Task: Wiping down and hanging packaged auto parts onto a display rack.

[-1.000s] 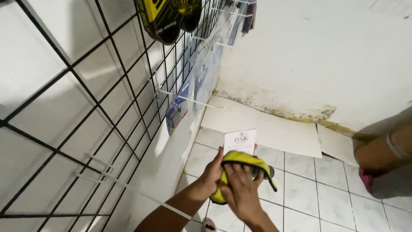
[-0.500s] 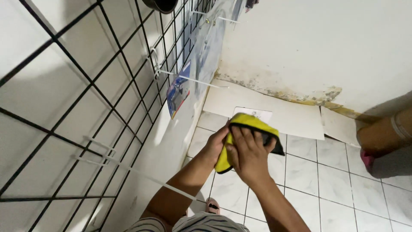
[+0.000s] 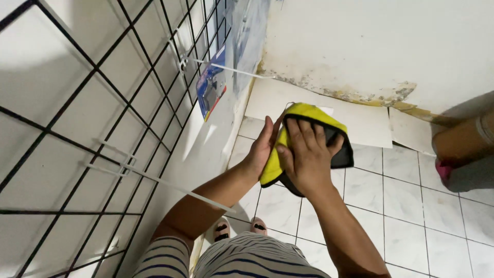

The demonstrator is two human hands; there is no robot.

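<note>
soft matt yellow-and-black cloth pad (image 3: 314, 141) | glossy smooth white floor tiles (image 3: 406, 206) | black metal wire grid (image 3: 103, 98) | rough flaking white wall (image 3: 370, 46)

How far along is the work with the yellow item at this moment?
Done: a blue packaged item already hangs on the wire grid. In hand: both hands hold a yellow and black item in front of the grid, left hand at its edge, right hand spread over its face. Left: it is on no hook yet; a bare white hook juts out nearby.
</note>
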